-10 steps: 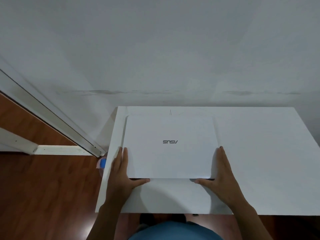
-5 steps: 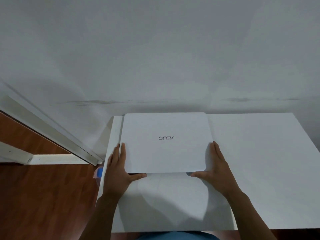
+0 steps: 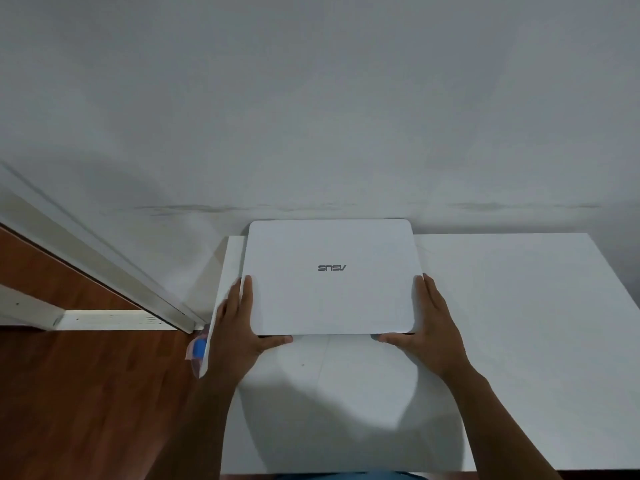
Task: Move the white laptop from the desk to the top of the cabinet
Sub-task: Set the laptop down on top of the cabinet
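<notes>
white laptop (image 3: 332, 282) (closed), left hand (image 3: 235, 327), right hand (image 3: 429, 323) gripping

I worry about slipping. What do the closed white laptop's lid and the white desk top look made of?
Closed white laptop: lid looks like smooth matte plastic or painted metal, evenly pale with no glare; which one is unclear. White desk top: seems a flat laminate or painted board, matte, showing soft shadows and no grain.

The laptop (image 3: 330, 277) sits over the surface (image 3: 519, 323), at its far left, against the wall (image 3: 311, 116).
</notes>
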`<state>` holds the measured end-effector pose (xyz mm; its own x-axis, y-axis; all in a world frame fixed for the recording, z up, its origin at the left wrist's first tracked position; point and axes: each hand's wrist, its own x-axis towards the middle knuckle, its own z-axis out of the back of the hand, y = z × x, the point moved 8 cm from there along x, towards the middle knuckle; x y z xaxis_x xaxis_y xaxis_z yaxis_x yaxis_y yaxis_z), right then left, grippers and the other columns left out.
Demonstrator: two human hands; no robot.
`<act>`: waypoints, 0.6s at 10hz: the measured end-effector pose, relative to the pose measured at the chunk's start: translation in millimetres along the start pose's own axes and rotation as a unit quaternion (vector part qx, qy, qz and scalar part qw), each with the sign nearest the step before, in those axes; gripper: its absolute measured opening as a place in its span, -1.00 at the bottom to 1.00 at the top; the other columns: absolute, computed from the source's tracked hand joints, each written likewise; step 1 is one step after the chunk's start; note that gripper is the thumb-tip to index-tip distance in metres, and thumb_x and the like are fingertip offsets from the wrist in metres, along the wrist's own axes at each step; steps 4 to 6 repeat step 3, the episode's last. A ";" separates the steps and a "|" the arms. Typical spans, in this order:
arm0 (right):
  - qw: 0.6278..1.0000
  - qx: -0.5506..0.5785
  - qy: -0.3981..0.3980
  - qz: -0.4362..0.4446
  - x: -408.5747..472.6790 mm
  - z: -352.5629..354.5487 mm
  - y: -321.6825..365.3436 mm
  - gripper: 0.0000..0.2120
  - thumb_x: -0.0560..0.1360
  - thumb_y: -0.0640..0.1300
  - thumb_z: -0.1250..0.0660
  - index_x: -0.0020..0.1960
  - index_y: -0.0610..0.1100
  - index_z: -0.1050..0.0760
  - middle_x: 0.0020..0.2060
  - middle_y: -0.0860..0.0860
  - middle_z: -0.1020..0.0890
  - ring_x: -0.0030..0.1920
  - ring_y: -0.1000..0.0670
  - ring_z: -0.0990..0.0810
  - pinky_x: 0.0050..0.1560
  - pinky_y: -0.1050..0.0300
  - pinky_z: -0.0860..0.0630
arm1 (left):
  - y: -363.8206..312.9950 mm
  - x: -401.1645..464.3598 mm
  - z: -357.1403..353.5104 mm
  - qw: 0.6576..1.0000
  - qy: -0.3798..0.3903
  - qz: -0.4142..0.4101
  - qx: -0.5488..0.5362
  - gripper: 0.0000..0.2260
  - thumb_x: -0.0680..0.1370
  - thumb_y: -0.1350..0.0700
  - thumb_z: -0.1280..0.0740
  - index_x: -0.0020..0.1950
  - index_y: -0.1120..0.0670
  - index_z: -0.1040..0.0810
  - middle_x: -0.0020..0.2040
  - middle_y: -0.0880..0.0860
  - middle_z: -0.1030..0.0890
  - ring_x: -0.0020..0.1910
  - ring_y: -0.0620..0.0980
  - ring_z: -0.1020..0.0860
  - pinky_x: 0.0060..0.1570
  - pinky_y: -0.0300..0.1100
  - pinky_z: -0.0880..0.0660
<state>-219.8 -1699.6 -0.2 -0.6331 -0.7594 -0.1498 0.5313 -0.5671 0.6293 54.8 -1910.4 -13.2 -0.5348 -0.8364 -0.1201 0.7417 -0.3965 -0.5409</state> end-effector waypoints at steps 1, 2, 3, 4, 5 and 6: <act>1.000 0.003 -0.004 -0.006 -1.8 1.0 0.6 0.34 0.09 0.45 -0.50 0.64 -0.02 0.08 0.64 0.08 0.01 0.62 0.09 0.03 0.47 0.17 -0.11 | -3.9 0.1 -0.2 1.000 0.010 -0.016 0.004 0.22 0.13 -0.49 -0.37 0.59 -0.03 0.13 0.61 0.08 0.02 0.56 0.10 -0.01 0.48 0.05 -0.07; 0.999 0.045 0.020 -0.012 -0.2 -3.2 -0.4 0.37 0.09 0.44 -0.53 0.64 -0.01 0.12 0.64 0.11 0.05 0.62 0.08 0.09 0.57 0.00 -0.08 | -5.1 -2.4 5.1 0.998 -0.042 -0.038 0.026 0.18 0.18 -0.50 -0.30 0.59 0.06 0.10 0.61 0.07 0.12 0.58 0.02 0.14 0.52 0.03 0.02; 0.996 0.082 0.020 -0.029 -11.7 9.2 5.9 0.29 0.17 0.39 -0.52 0.65 -0.01 0.10 0.63 0.13 0.08 0.62 0.12 0.15 0.55 0.13 0.10 | -31.8 -33.5 9.0 0.991 -0.098 -0.085 0.025 0.06 0.31 -0.36 -0.39 0.59 0.10 0.04 0.61 0.07 0.09 0.58 -0.02 0.18 0.52 -0.10 0.19; 0.996 0.082 0.020 -0.029 -11.7 9.2 5.9 0.29 0.17 0.39 -0.52 0.65 -0.01 0.10 0.63 0.13 0.08 0.62 0.12 0.15 0.55 0.13 0.10 | -31.8 -33.5 9.0 0.991 -0.098 -0.085 0.025 0.06 0.31 -0.36 -0.39 0.59 0.10 0.04 0.61 0.07 0.09 0.58 -0.02 0.18 0.52 -0.10 0.19; 0.996 0.082 0.020 -0.029 -11.7 9.2 5.9 0.29 0.17 0.39 -0.52 0.65 -0.01 0.10 0.63 0.13 0.08 0.62 0.12 0.15 0.55 0.13 0.10 | -31.8 -33.5 9.0 0.991 -0.098 -0.085 0.025 0.06 0.31 -0.36 -0.39 0.59 0.10 0.04 0.61 0.07 0.09 0.58 -0.02 0.18 0.52 -0.10 0.19; 0.996 0.082 0.020 -0.029 -11.7 9.2 5.9 0.29 0.17 0.39 -0.52 0.65 -0.01 0.10 0.63 0.13 0.08 0.62 0.12 0.15 0.55 0.13 0.10 | -31.8 -33.5 9.0 0.991 -0.098 -0.085 0.025 0.06 0.31 -0.36 -0.39 0.59 0.10 0.04 0.61 0.07 0.09 0.58 -0.02 0.18 0.52 -0.10 0.19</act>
